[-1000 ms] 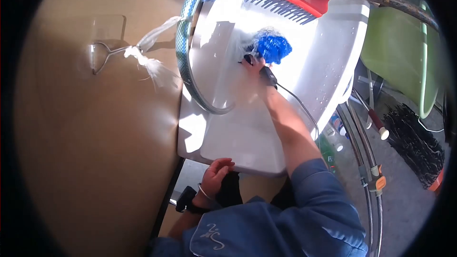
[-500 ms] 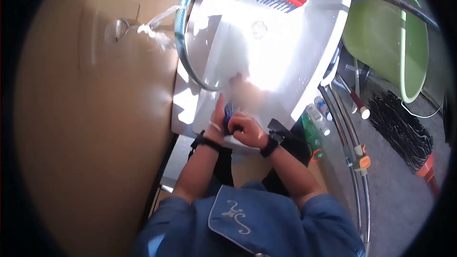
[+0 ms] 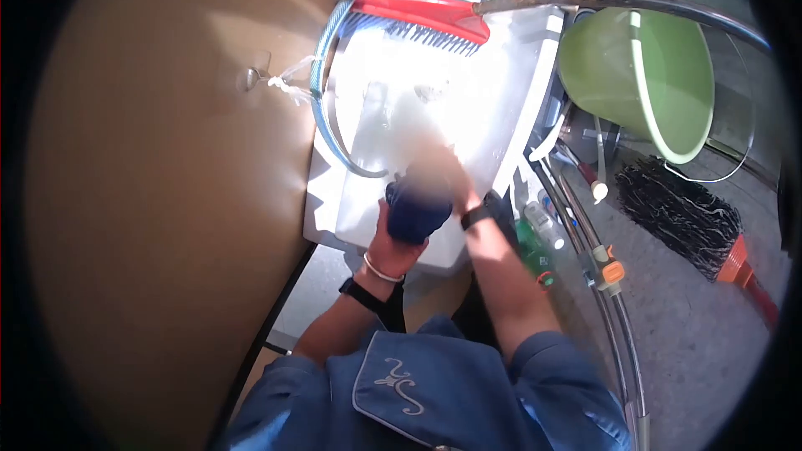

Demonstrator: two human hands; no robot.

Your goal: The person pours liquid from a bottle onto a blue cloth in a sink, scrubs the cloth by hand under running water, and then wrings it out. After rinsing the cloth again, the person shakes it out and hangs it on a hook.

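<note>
My left hand (image 3: pixel 394 252) is closed around the base of a dark blue, rounded thing (image 3: pixel 416 215), too blurred to name its kind. It is held up over the near end of a white sink (image 3: pixel 351 213). My right hand (image 3: pixel 447 165) reaches across the far side of that blue thing. Glare and motion smear its fingers, so their grip does not show. A clear blue-tinted hose (image 3: pixel 319 100) curves down into the sink at the left, its end close beyond my left hand.
A red broom head (image 3: pixel 418 12) with grey bristles lies across the sink's far end. Right of the sink are a green bucket (image 3: pixel 576 63), metal poles (image 3: pixel 622 326), a black-stranded mop (image 3: pixel 681 213) and several bottles (image 3: pixel 543 225). A brown wall (image 3: pixel 167 242) bounds the left.
My hands were close together low at the sink's near edge. Now the dark blue thing is raised and more visible in my left hand, and my right hand has moved forward. The view has shifted.
</note>
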